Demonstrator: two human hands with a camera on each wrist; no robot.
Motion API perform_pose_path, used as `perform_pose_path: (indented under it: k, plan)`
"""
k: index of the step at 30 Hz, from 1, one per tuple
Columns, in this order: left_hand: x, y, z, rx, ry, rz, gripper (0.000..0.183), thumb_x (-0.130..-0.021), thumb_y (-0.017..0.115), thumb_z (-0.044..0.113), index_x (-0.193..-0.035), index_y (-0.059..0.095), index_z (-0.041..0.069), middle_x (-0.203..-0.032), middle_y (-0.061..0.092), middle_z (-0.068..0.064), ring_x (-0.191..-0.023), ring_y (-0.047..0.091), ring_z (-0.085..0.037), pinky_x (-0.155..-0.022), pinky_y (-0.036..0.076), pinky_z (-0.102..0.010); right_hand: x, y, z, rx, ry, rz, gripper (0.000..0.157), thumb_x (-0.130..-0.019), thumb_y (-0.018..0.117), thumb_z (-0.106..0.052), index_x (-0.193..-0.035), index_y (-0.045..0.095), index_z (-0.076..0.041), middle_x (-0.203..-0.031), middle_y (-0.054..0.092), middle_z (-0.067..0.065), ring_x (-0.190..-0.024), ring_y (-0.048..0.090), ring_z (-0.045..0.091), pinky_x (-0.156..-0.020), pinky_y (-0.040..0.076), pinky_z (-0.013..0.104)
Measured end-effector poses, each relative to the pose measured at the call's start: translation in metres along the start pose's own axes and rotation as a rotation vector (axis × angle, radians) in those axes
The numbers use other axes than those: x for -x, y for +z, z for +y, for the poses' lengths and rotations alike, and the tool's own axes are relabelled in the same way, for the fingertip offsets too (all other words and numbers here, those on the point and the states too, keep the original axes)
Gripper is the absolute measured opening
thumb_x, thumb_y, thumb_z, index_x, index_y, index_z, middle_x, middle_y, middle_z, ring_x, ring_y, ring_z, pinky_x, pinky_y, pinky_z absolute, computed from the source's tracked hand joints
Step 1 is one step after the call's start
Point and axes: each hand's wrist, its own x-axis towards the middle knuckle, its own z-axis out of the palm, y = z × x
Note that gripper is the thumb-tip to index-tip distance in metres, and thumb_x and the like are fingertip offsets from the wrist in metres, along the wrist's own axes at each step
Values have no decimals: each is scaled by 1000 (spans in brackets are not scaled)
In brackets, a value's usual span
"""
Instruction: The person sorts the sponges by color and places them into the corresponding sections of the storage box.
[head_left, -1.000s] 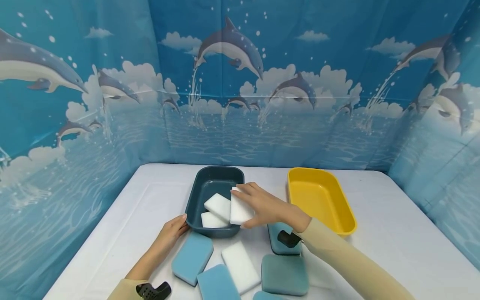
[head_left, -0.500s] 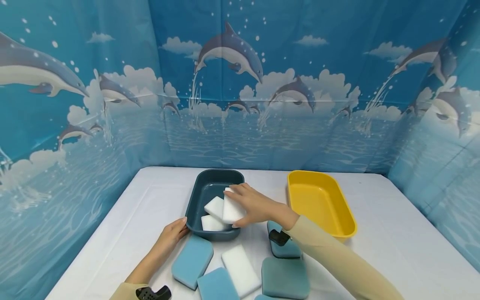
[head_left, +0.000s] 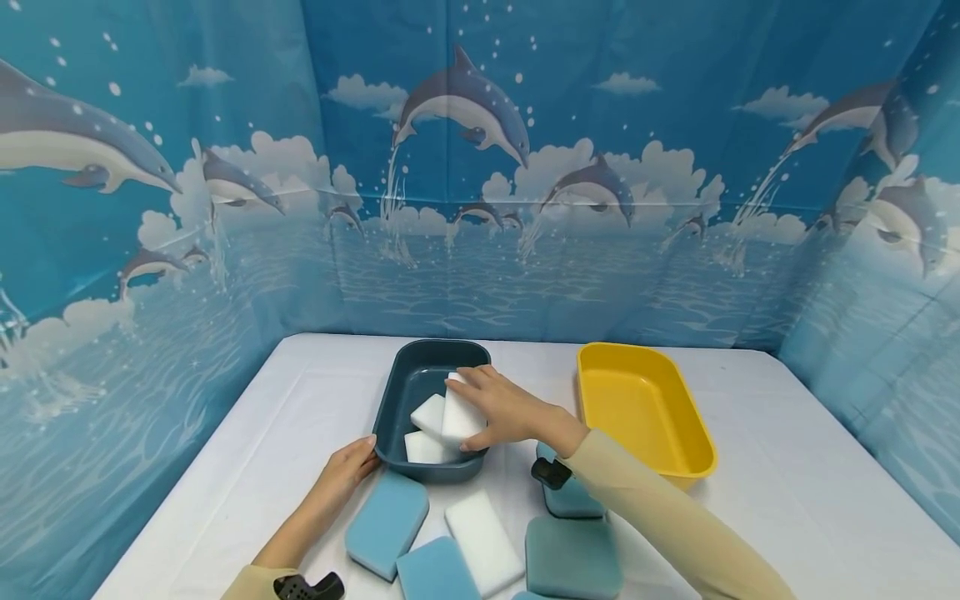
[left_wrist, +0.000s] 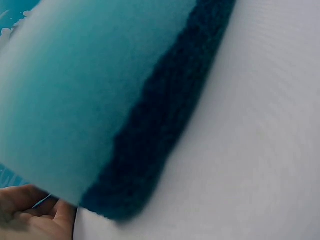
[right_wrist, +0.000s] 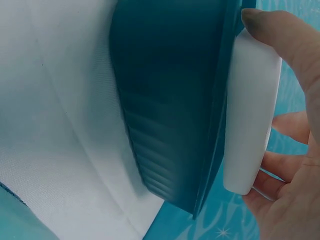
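My right hand [head_left: 502, 408] pinches a white sponge block [head_left: 461, 417] between thumb and fingers, tilted inside the right rim line of a dark blue basin [head_left: 431, 472]. In the right wrist view the held white sponge [right_wrist: 252, 115] stands close against the basin's rim. Two other white sponges, an upper one [head_left: 428, 412] and a lower one [head_left: 426, 448], overlap in the basin's near end. My left hand [head_left: 341, 473] holds the basin's near left corner, with fingers partly hidden behind it. A blue sponge [left_wrist: 90, 100] fills much of the left wrist view.
A yellow basin [head_left: 637, 400] stands at the right. In front of the basins lie a white sponge [head_left: 484, 546], a light blue sponge [head_left: 387, 523], another blue one [head_left: 437, 571] and a grey-green one [head_left: 573, 557]. My right forearm partly covers a further blue sponge [head_left: 573, 500].
My right hand has moved left with the white sponge, from the basin's right rim to further over the sponges inside. My left hand has stayed at the corner.
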Motion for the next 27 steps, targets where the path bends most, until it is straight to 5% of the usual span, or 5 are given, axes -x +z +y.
perform_pose_path:
  k: [14, 27]
  plan:
    - [1, 2, 1, 2, 19, 5, 64, -100, 38, 37, -139, 32, -14, -145, 34, -30, -136, 35, -38, -111, 35, -44, -2, 8, 4, -27, 19, 33, 80, -84, 68, -40, -147, 30, -9, -151, 27, 21, -137, 31, 35, -111, 34, 50]
    - [-1, 2, 0, 8, 5, 21, 62, -100, 38, 37, -138, 35, -12, -146, 36, -27, -136, 37, -35, -110, 36, -42, -3, 15, 7, 58, 61, 123, 66, -89, 64, -29, -144, 36, -7, -147, 35, 21, -134, 36, 35, -109, 37, 49]
